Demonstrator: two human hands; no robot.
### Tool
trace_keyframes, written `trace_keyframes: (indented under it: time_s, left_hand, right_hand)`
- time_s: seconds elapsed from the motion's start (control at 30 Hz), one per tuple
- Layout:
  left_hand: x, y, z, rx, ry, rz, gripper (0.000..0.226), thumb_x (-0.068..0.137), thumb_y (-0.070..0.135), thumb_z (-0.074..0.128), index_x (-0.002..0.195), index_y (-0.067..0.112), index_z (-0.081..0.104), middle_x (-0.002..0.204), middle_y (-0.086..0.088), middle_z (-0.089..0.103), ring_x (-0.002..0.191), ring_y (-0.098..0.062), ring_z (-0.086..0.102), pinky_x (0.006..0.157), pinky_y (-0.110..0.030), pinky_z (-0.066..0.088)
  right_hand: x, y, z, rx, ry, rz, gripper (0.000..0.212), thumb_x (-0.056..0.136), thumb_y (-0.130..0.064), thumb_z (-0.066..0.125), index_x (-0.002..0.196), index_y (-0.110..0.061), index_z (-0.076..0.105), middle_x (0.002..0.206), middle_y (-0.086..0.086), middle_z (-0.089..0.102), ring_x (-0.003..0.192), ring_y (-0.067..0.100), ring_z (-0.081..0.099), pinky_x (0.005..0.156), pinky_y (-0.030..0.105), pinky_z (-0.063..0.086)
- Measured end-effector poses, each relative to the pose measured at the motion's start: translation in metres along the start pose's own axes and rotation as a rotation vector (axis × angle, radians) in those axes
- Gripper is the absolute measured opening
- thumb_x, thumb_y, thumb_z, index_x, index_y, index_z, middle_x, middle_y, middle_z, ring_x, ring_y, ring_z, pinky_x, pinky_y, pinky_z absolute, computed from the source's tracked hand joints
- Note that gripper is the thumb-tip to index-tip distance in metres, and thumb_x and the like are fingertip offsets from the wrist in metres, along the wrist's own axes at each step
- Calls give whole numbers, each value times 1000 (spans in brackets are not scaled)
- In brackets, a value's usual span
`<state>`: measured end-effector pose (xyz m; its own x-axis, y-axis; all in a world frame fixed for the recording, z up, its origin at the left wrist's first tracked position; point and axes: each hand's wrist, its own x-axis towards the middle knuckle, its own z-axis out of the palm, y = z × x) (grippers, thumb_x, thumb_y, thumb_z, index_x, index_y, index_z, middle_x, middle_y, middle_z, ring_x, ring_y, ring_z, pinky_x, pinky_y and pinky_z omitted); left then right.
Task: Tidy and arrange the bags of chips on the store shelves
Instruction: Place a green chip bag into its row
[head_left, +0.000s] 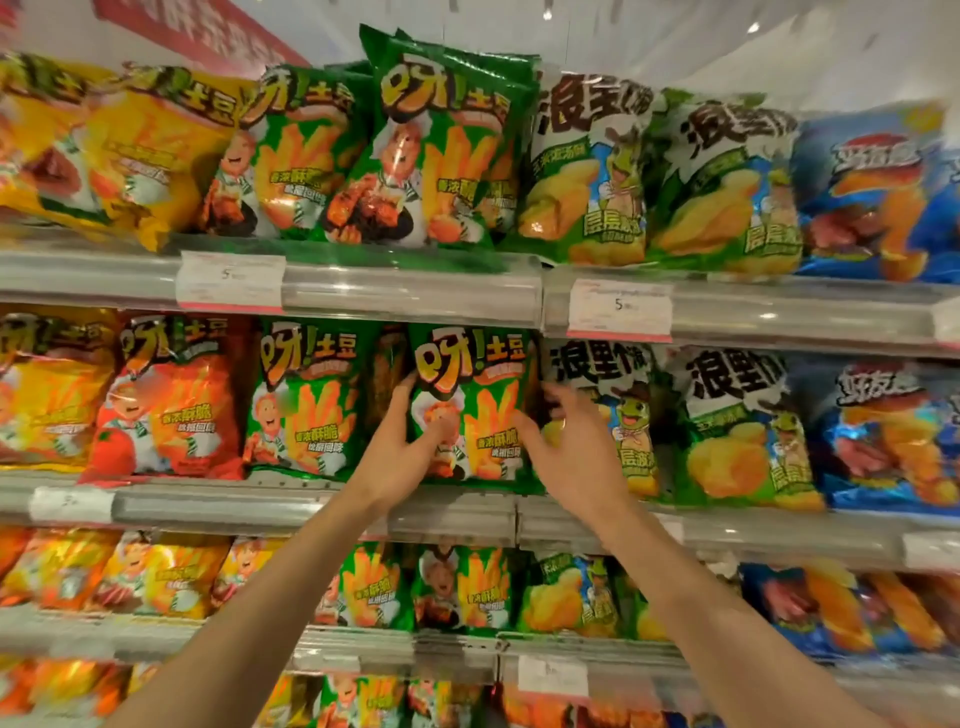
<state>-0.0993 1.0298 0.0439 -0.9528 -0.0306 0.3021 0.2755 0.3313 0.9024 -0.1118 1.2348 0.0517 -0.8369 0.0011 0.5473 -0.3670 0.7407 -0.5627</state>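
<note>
A green chip bag (475, 364) stands upright on the second shelf (311, 506), between another green bag (306, 400) and a green-and-white bag (623, 415). My left hand (400, 447) grips its left edge, thumb across the front and fingers behind. My right hand (566, 441) rests on its right edge with fingers spread, blurred by motion. Whether the right hand truly grips it is unclear.
The top shelf (415, 296) carries yellow, green, green-and-white and blue bags; one green bag (436, 150) rises above its neighbours. Red (171, 400) and yellow bags stand left on the second shelf, blue bags (893, 436) right. Two lower shelves hold similar bags. Price tags (621, 309) line the rails.
</note>
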Motion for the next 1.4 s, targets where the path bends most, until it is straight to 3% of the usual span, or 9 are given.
trace_keyframes:
  time_s: [0.1,0.2,0.4,0.7,0.83,0.93,1.0,1.17,1.4]
  left_hand:
    - [0,-3,4,12,-16,-5,76,94,49,53,154,37,9,132,25,33,122,3,33,85,-5,31]
    - [3,-6,9,40,-35,9,85,89,53,61,154,40,7,135,27,34,127,-1,38,92,-10,31]
    - [11,-16,3,64,-47,49,99,72,72,69,150,44,15,148,18,43,137,-10,41,113,-41,34]
    - [10,-27,3,58,10,91,95,72,74,69,148,48,17,147,18,42,135,-8,43,109,-47,41]
    - [12,-26,3,24,-2,55,89,77,71,65,148,43,18,140,17,49,128,-4,48,103,-32,43]
    - [21,-14,3,-55,50,-33,70,94,59,49,149,26,21,114,18,58,91,18,58,67,-4,44]
    - [34,-9,3,-96,78,-64,67,99,55,40,152,20,20,114,15,56,79,20,54,56,1,40]
    - [45,-15,3,-185,124,-46,79,94,67,38,156,29,9,144,14,31,136,-5,29,108,-24,28]
    - [43,-16,2,-98,177,-11,77,95,66,39,155,25,15,151,-2,42,130,-12,43,99,-23,34]
  right_hand:
    - [-2,27,-3,-369,193,-108,53,91,-48,58,132,-14,55,137,12,51,130,32,43,106,47,39]
    - [-5,47,6,-502,129,-70,70,91,-57,50,144,-12,43,154,19,35,145,38,27,118,54,23]
    - [-1,61,-1,-518,70,-105,74,91,-53,56,150,-14,35,160,17,27,150,34,17,122,49,12]
    - [-3,58,0,-494,106,-120,69,92,-49,55,149,-13,36,159,16,30,149,33,20,121,53,15]
    - [-9,18,4,-289,98,-223,63,97,-52,50,150,-21,34,160,10,27,147,26,25,119,46,26]
    - [-12,-13,21,-146,-87,-200,68,98,-60,40,155,-38,12,165,3,11,149,24,24,113,44,35]
    - [-9,-21,32,-64,-145,-161,70,99,-60,38,155,-44,-1,166,-1,6,149,23,23,112,43,37]
    - [-8,-17,49,-3,-153,-145,76,97,-63,36,153,-46,-14,167,-6,3,153,16,11,119,47,28]
    - [-7,-17,54,67,-131,-124,77,97,-60,41,154,-45,-9,166,-8,5,151,8,10,120,39,23]
